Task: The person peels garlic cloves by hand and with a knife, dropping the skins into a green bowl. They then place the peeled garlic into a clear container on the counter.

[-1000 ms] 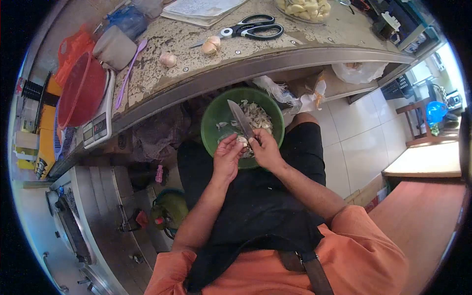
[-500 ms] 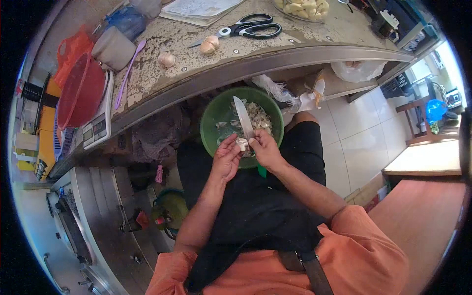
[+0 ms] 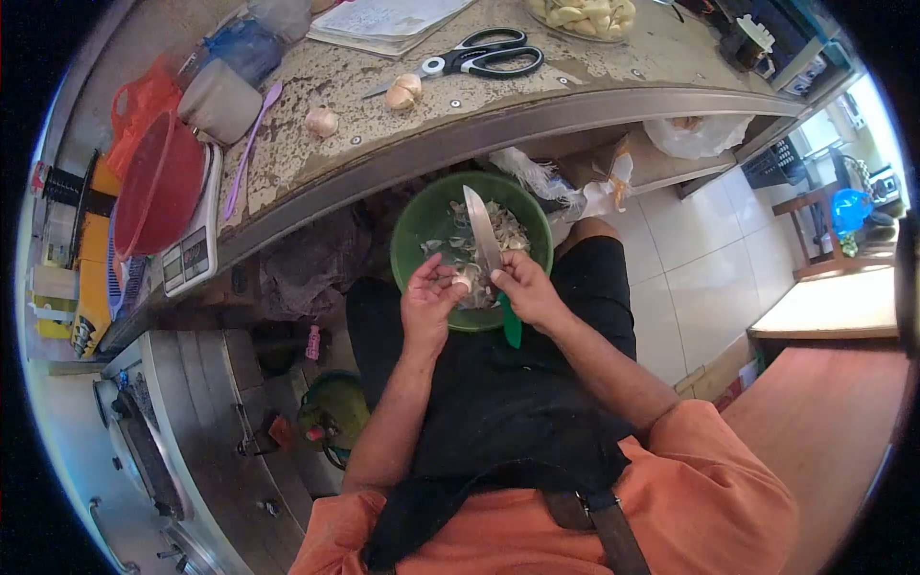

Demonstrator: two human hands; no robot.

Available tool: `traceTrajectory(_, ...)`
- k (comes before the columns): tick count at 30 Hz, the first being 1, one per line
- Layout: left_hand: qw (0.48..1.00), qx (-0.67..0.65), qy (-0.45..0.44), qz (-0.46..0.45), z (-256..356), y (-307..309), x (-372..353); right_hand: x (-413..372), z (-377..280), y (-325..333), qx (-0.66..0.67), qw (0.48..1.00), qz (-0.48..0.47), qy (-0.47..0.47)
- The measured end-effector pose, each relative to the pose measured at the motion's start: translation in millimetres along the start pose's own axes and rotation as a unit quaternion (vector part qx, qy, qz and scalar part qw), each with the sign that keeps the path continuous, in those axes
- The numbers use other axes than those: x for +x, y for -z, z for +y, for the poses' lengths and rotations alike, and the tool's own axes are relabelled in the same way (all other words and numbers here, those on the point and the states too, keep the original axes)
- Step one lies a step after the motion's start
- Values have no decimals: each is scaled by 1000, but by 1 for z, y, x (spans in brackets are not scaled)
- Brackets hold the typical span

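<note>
My left hand [image 3: 427, 305] is closed in a pinch on a small pale piece of garlic [image 3: 462, 285], its other fingers curled loosely. In my right hand [image 3: 529, 290] is a knife [image 3: 483, 230], blade pointing up and away, its green handle showing below the palm. Both hands are above a green basin [image 3: 406, 235] on my lap, close together but apart. Inside the basin lie papery garlic skins [image 3: 508, 225]. The knife blade stands just right of the garlic piece.
On the worn counter [image 3: 383, 134] are garlic bulbs [image 3: 322, 122], scissors [image 3: 494, 57], a purple spoon [image 3: 251, 153] and papers [image 3: 383, 19]. A bowl of peeled cloves [image 3: 585, 17] stands at the back. Left are a red basin [image 3: 158, 192] and a scale [image 3: 188, 259]. The counter edge overhangs the green basin.
My left hand has shifted slightly left with its fingers more raised, and the garlic piece shows less. My right hand has turned a little, so the knife's green handle shows more.
</note>
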State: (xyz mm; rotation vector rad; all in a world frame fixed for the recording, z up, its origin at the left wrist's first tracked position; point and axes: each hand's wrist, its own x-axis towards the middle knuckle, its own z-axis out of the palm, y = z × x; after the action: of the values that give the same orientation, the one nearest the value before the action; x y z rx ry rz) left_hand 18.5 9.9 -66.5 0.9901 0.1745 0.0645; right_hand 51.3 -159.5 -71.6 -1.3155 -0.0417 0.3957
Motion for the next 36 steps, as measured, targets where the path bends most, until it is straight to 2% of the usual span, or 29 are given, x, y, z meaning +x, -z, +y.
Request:
traceTrajectory(4,997,73,-27,-1,11,4,4,-7,-29,1,-140,987,-13,73)
traceTrajectory(7,996,85,-32,-24,15,-4,2,-7,-41,-12,-212,958,-37,189)
traceTrajectory(10,996,65,-38,-42,16,-13,-3,-8,-55,-19,-222,969,-47,103)
traceTrajectory(13,995,79,-53,-39,17,-13,-7,-13,-68,-24,-288,953,-16,90)
traceTrajectory(16,994,79,-62,-37,19,-16,-11,-11,-56,-26,-267,952,-4,148)
traceTrajectory(25,995,83,-53,-24,20,-17,-12,-14,-56,-32,-322,929,34,177)
traceTrajectory(28,995,80,-40,-30,19,-17,-15,-14,-58,-33,-301,944,59,122)
traceTrajectory(34,997,65,-31,-24,15,-16,-11,-14,-64,-30,-257,959,57,101)
traceTrajectory(36,999,38,-19,-22,13,-14,-10,-9,-51,-27,-203,973,55,90)
